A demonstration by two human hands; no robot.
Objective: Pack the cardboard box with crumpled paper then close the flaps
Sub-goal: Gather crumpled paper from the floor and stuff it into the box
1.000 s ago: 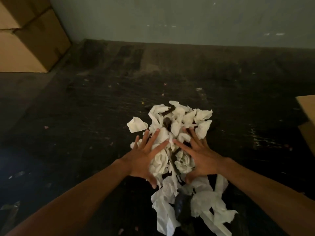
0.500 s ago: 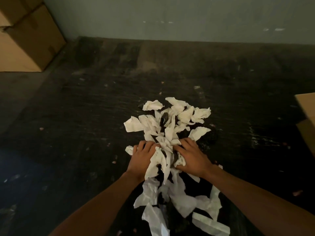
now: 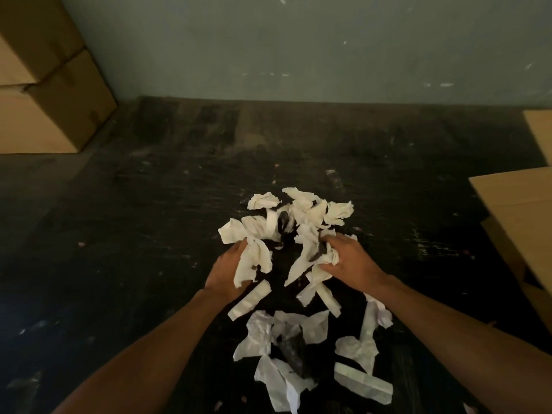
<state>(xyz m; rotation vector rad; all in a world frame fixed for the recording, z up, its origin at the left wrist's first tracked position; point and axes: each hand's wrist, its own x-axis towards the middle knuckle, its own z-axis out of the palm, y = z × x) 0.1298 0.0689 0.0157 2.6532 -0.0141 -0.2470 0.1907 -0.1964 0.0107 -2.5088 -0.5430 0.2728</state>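
A heap of white crumpled paper [image 3: 301, 215] lies on the dark floor in front of me. My left hand [image 3: 227, 271] is shut on a bunch of crumpled paper [image 3: 254, 261] at the heap's left side. Closed around another bunch [image 3: 321, 259] on the right side is my right hand [image 3: 352, 261]. More crumpled pieces and flat strips [image 3: 298, 348] lie nearer to me, between my forearms. The cardboard box [image 3: 519, 222] stands at the right edge, one flap raised; its inside is out of sight.
Stacked cardboard boxes [image 3: 44, 94] stand in the far left corner against a grey-green wall [image 3: 298, 46]. The dark floor [image 3: 119, 234] is scuffed and littered with tiny scraps.
My hands went from spread flat on the heap to closed around bunches of paper, then moved apart and lifted slightly. The view shifted right, showing more of the box.
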